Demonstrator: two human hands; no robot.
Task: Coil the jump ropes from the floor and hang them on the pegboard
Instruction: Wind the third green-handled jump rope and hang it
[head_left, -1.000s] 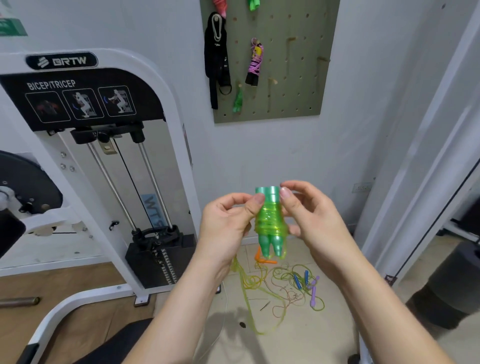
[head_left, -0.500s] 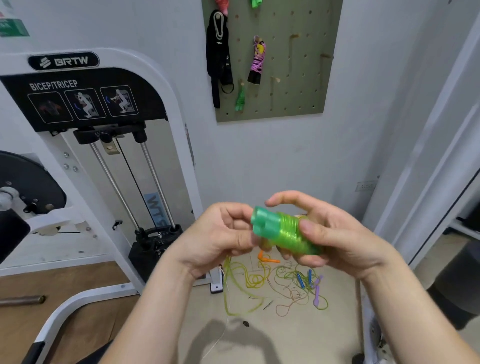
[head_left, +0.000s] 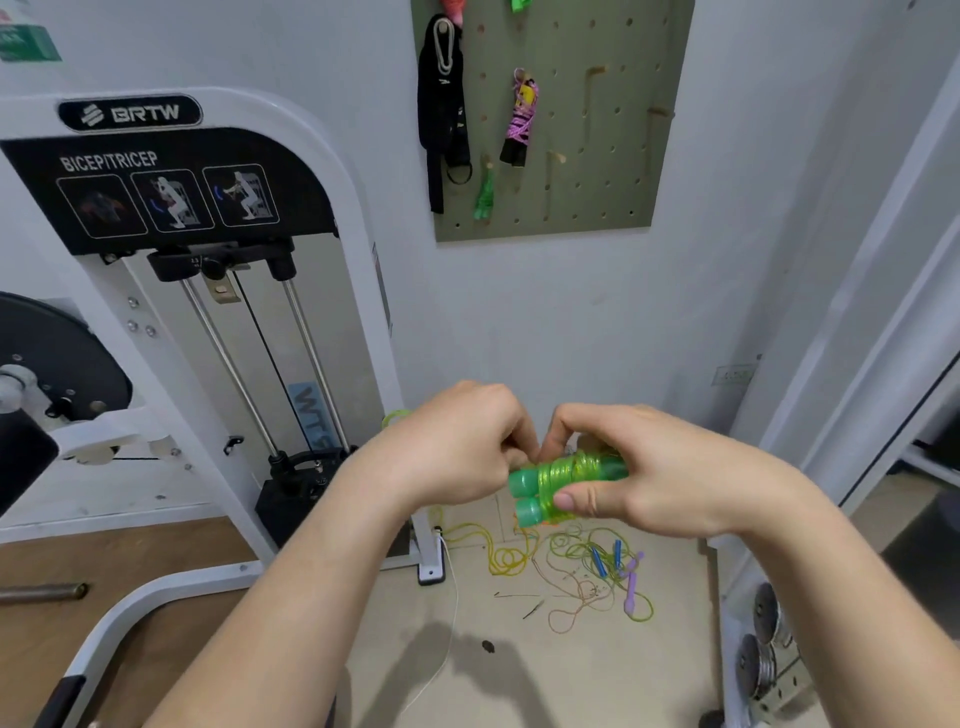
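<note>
A green jump rope (head_left: 558, 480), its cord wound around the two handles, lies sideways between my hands at chest height. My right hand (head_left: 660, 467) grips the bundle with thumb below and fingers above. My left hand (head_left: 457, 447) pinches the cord at the bundle's top left; the cord's free end is hidden. On the floor below lie tangled ropes (head_left: 576, 566): yellow, orange, one with blue handles, one with purple handles. The green pegboard (head_left: 613, 156) hangs on the wall above, holding a coiled pink rope (head_left: 521, 122) and a green rope (head_left: 484, 195).
A white bicep/tricep machine (head_left: 218, 322) stands at the left, its base foot beside the floor ropes. A black strap (head_left: 441, 114) hangs on the pegboard's left. Metal weight plates (head_left: 766, 649) sit at the lower right. A white frame runs up the right side.
The green bundle went from upright to lying sideways, and the loose cord trailing to the floor is now wound up. My left hand moved over the bundle's top.
</note>
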